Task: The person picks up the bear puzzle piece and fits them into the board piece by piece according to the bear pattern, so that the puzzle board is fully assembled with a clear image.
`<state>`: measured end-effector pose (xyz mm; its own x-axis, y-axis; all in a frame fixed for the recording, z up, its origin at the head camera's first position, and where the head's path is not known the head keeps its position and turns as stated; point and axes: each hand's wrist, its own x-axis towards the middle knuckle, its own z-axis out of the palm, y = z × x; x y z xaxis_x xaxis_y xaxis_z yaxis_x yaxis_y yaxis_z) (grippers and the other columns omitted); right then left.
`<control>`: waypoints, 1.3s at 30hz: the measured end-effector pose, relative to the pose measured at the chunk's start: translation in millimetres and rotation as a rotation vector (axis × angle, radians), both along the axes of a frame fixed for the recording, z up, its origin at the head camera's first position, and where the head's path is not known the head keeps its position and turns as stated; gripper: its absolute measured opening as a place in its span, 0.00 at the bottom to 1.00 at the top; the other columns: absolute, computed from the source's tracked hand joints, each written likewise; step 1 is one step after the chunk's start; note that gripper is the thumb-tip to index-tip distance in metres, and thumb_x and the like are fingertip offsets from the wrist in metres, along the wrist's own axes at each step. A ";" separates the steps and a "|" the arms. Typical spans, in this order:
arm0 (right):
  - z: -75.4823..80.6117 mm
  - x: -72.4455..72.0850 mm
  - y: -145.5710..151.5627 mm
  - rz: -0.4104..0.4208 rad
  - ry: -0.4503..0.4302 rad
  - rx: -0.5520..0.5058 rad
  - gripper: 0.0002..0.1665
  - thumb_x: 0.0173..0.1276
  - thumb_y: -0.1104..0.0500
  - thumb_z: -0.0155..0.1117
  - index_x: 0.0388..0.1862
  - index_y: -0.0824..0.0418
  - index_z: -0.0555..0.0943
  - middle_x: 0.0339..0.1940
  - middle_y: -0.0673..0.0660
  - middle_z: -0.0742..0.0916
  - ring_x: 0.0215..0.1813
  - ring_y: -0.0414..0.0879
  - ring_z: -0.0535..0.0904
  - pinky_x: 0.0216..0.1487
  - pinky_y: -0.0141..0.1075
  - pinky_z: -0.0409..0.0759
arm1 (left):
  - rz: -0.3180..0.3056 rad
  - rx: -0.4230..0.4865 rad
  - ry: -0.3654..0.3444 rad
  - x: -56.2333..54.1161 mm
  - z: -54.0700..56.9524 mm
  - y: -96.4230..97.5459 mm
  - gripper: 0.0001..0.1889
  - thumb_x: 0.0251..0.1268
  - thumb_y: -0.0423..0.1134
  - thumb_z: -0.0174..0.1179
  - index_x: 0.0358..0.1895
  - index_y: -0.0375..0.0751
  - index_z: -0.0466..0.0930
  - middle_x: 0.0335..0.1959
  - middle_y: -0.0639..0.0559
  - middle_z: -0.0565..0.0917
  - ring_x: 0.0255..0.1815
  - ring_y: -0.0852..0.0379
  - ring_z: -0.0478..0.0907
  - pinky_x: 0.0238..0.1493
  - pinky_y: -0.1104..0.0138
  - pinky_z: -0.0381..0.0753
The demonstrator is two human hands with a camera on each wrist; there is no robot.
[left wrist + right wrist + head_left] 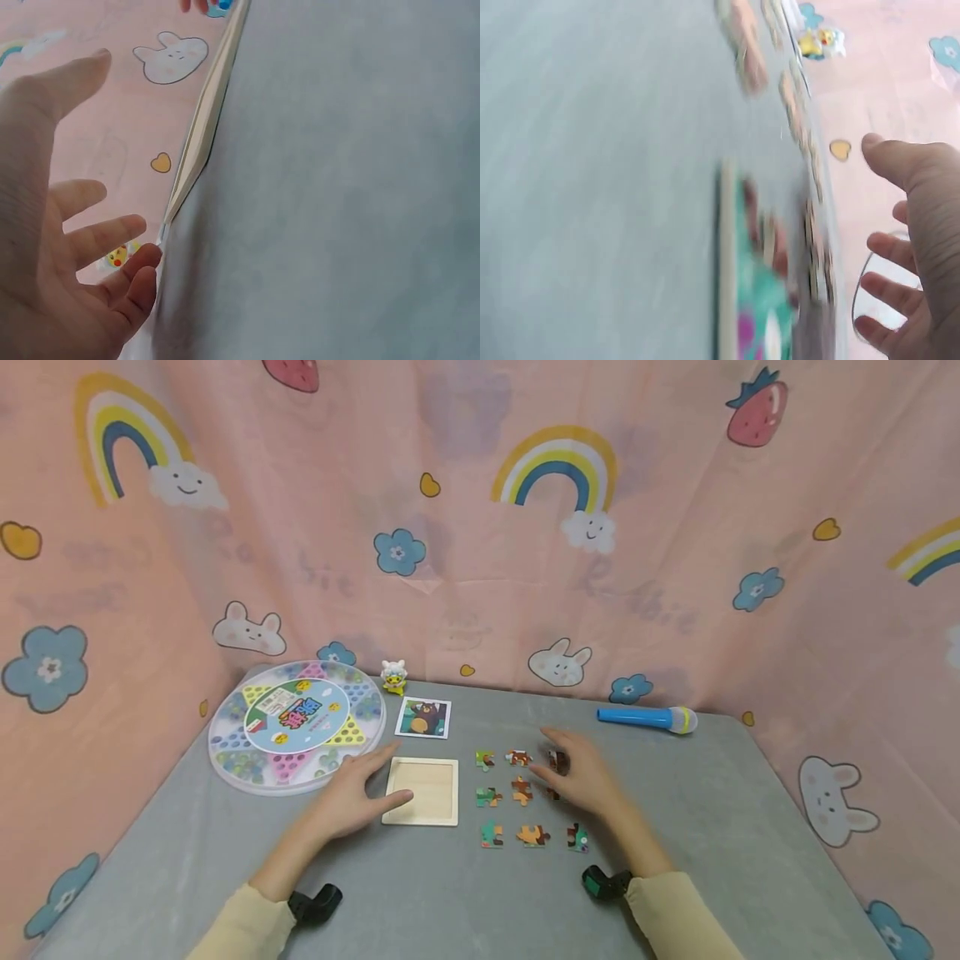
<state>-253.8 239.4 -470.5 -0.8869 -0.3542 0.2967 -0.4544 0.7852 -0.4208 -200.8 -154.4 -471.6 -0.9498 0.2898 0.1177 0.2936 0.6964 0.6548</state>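
Observation:
My left hand hovers by the left side of a square wooden puzzle tray, its thumb overlapping the tray in the head view. In the left wrist view, the fingers are loosely bent with nothing between them. My right hand hangs over the right-hand column of puzzle pieces and partly hides two dark ones, such as the brown piece. Its thumb and fingers are spread, holding nothing. Several loose pieces lie in rows right of the tray, among them an orange piece and a green-and-black corner piece.
A picture card of a bear lies behind the tray. To the left is a round marble board game, with a small yellow-and-white figurine beside it. A blue toy microphone lies at the back right. A pink printed curtain hangs behind the grey table.

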 end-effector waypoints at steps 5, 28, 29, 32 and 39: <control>2.6 -6.9 -19.5 0.058 -0.046 0.005 0.38 0.72 0.49 0.74 0.74 0.66 0.77 0.72 0.67 0.81 0.74 0.67 0.74 0.74 0.63 0.71 | -0.004 0.067 -0.046 -1.6 -5.6 -0.6 0.47 0.68 0.58 0.71 0.84 0.43 0.62 0.79 0.41 0.71 0.72 0.39 0.75 0.77 0.39 0.66; -4.1 -33.1 -49.5 0.246 -0.139 0.001 0.21 0.71 0.53 0.77 0.58 0.59 0.89 0.61 0.59 0.86 0.65 0.58 0.80 0.68 0.57 0.78 | -0.087 -0.014 -0.023 0.6 -23.2 -1.9 0.56 0.58 0.61 0.77 0.83 0.34 0.61 0.84 0.37 0.63 0.83 0.31 0.56 0.80 0.36 0.58; -4.7 -33.2 -49.9 0.248 -0.134 0.006 0.20 0.71 0.53 0.77 0.58 0.59 0.89 0.61 0.59 0.86 0.64 0.58 0.80 0.68 0.57 0.78 | -0.089 -0.022 -0.022 0.8 -22.9 -2.6 0.56 0.58 0.61 0.77 0.83 0.34 0.61 0.84 0.37 0.62 0.83 0.30 0.56 0.79 0.35 0.59; -4.6 -32.6 -51.9 0.256 -0.120 0.020 0.18 0.72 0.53 0.76 0.56 0.59 0.90 0.60 0.60 0.85 0.64 0.58 0.79 0.67 0.57 0.78 | -0.083 -0.035 -0.032 1.1 -22.1 -4.6 0.57 0.58 0.61 0.77 0.83 0.33 0.60 0.84 0.36 0.62 0.83 0.30 0.57 0.79 0.36 0.61; -4.0 -31.4 -55.8 0.248 -0.130 0.041 0.17 0.74 0.55 0.73 0.57 0.60 0.89 0.61 0.61 0.84 0.65 0.59 0.78 0.68 0.57 0.77 | -0.083 -0.080 -0.029 -0.1 -20.0 -8.2 0.55 0.58 0.62 0.77 0.81 0.32 0.63 0.82 0.35 0.64 0.82 0.28 0.57 0.78 0.35 0.62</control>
